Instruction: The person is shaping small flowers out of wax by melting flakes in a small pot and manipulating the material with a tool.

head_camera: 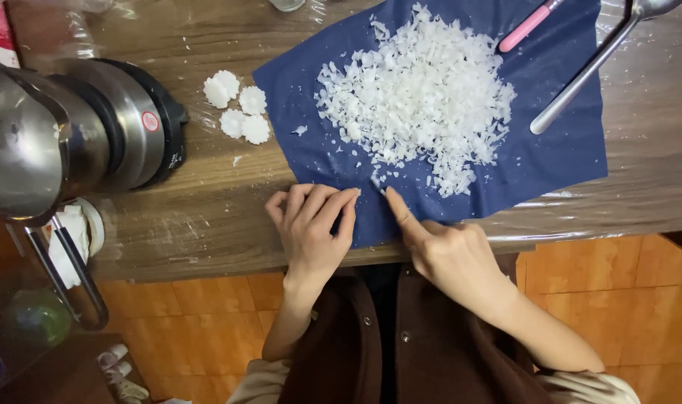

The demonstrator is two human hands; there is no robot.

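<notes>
my left hand (311,228) lies flat on the near edge of the blue cloth (558,157), fingers (333,206) pressed close together and pointing away from me, tips on the cloth's left corner, holding nothing. my right hand (449,251) sits just beside it, index finger (399,208) stretched out and its tip touching the cloth by a few stray flakes; the other fingers are curled under, and i cannot tell if they hold anything.

the cloth is spread on a wooden table (647,187) covered with clear film. on the cloth's middle sits a heap of white flakes (423,93), with loose bits trailing toward my fingertips. the heap is near my hands but apart from them.

at the cloth's far right corner lies a pink-handled tool (526,28), and beside it a long metal ladle (588,71) runs slantwise, its handle end on the cloth.

left of the cloth, on the bare table, four white scalloped discs (238,108) lie in a small cluster, touching one another. further left stands a steel pot (49,142) with a black base, its wire handle (68,273) hanging past the table edge.

below the table edge i see my brown garment (401,344) and the orange tiled floor (206,322).
</notes>
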